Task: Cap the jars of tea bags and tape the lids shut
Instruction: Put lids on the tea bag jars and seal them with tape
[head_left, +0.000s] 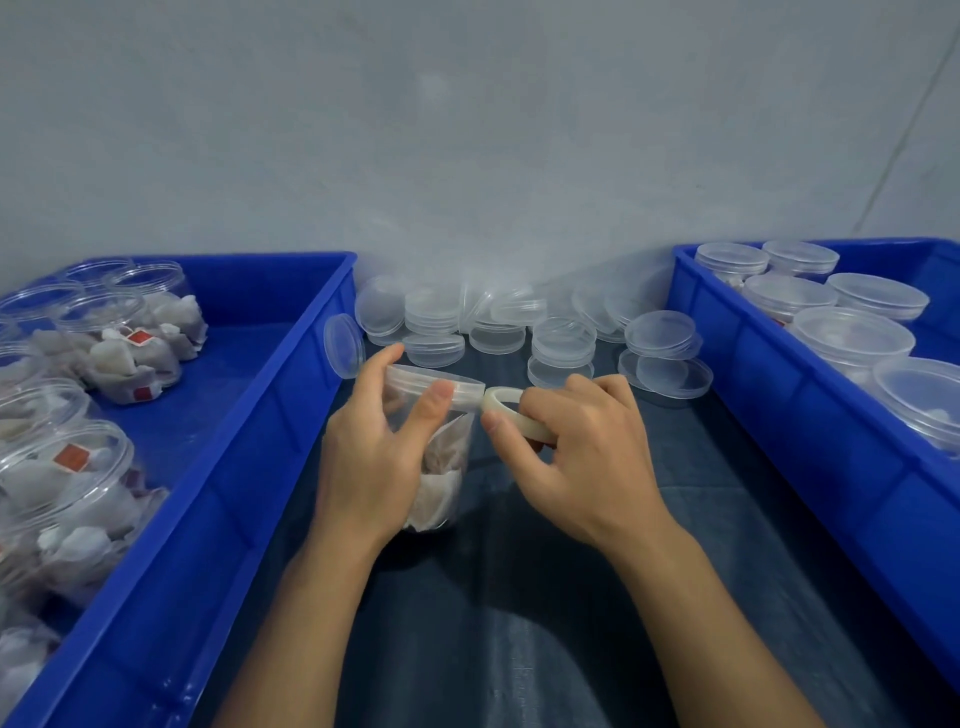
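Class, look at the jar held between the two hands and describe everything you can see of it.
The jar is clear plastic, round, and holds pale tea bags. A clear lid sits on top, so it is capped. It tilts slightly and its base looks to rest on the dark cloth. The left hand grips its side, thumb on the lid's rim. The tape roll in the right hand meets the lid's edge.

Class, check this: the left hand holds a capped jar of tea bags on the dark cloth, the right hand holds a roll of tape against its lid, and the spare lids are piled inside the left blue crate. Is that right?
One detail is wrong. The head view shows the spare lids piled on the dark cloth between the crates, against the wall; the left blue crate holds uncapped jars. The rest stands: left hand, capped jar, right hand, roll of tape.
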